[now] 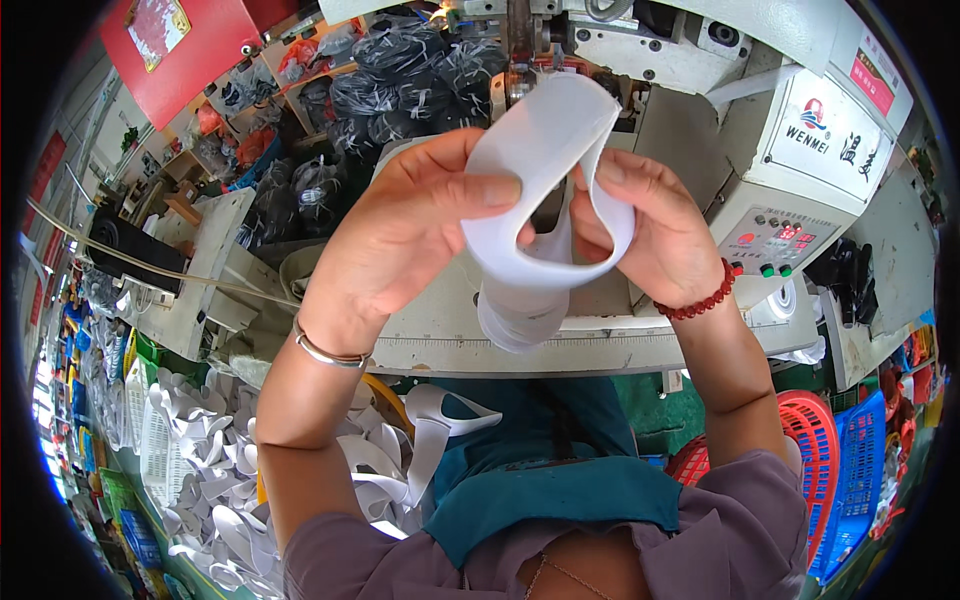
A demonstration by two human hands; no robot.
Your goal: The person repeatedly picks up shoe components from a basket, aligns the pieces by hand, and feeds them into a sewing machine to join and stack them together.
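Both hands hold up a flexible white curved piece (pixel 541 130), bent into a loop with an opening in its middle. My left hand (pixel 400 210) grips its left side, thumb on top and fingers behind. My right hand (pixel 655 215) pinches its right side near a seam-like edge, some fingertips inside the loop. A small stack of similar white pieces (pixel 522 318) stands beneath it on the machine's worktable (pixel 430 335). The held piece is just in front of the working head (pixel 518 75) of an industrial machine.
A large pile of white cut pieces (pixel 225 480) lies at lower left, with one white piece (pixel 432 430) beside my lap. A control panel (pixel 780 240) is at right. Red (pixel 810 440) and blue (pixel 850 480) baskets stand at lower right. Dark plastic bundles (pixel 390 75) fill shelves behind.
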